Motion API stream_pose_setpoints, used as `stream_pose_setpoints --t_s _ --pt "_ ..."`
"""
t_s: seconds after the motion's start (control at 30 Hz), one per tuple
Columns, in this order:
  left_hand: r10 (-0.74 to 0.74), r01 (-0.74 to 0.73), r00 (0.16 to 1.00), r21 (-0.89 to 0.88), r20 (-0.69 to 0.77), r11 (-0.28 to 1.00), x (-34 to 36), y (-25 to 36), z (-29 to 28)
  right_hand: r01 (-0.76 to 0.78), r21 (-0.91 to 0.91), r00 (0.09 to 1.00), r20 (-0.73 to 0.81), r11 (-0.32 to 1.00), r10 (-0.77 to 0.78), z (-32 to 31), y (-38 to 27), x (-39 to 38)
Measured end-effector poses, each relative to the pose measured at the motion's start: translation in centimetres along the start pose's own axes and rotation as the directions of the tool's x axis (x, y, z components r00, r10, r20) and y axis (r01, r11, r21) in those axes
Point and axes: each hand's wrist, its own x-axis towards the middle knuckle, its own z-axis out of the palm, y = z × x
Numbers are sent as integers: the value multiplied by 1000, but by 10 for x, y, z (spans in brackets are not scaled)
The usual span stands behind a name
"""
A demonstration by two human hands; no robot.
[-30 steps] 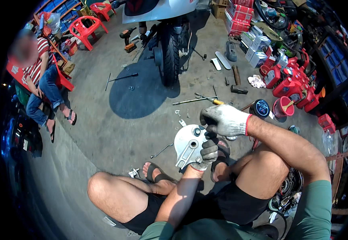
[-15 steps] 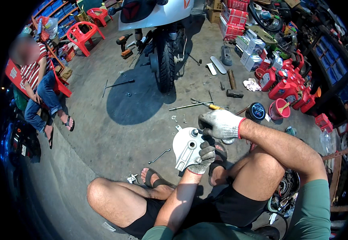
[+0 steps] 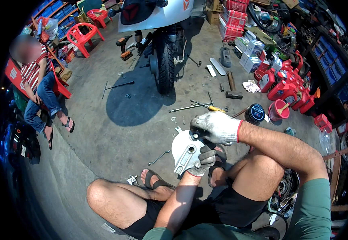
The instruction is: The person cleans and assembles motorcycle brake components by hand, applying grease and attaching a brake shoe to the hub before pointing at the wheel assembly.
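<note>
A silver drum brake plate (image 3: 182,147) with a round central hole is held up in front of my knees. My left hand (image 3: 206,160), in a grey-white work glove, has its fingers wrapped round the plate's right edge. Over the plate's top right sits my right hand (image 3: 217,126), gloved with a red cuff edge. Its fingers are bent together at the small stud (image 3: 195,136) there; whatever they pinch is hidden by the dark fingertips. On the floor left of the plate lies a thin bent wrench (image 3: 159,157).
Beyond my hands lie a yellow-handled screwdriver (image 3: 213,107), a long rod, a hammer (image 3: 233,89) and a round black tin (image 3: 256,113). A motorbike's rear wheel (image 3: 165,68) stands ahead. Red bottles (image 3: 280,91) line the right. A seated person (image 3: 42,86) is at the left.
My right hand has moved left and down onto the stud at the plate's top. The plate has dropped slightly, with my left hand still gripping its edge.
</note>
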Motion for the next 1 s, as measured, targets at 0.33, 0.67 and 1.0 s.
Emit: stream_pose_setpoints --t_s 0.33,0.67,1.0 --pt "-30 29 1000 -21 -8 999 -2 2 -1 84 27 996 8 996 -85 1 -8 4" --pt "15 -11 997 46 -81 999 -6 5 -5 125 -24 992 -25 992 -126 4 -7 5" --pt "85 -63 986 153 -143 986 -4 -6 22 93 -101 995 -25 991 -96 7 -9 4"
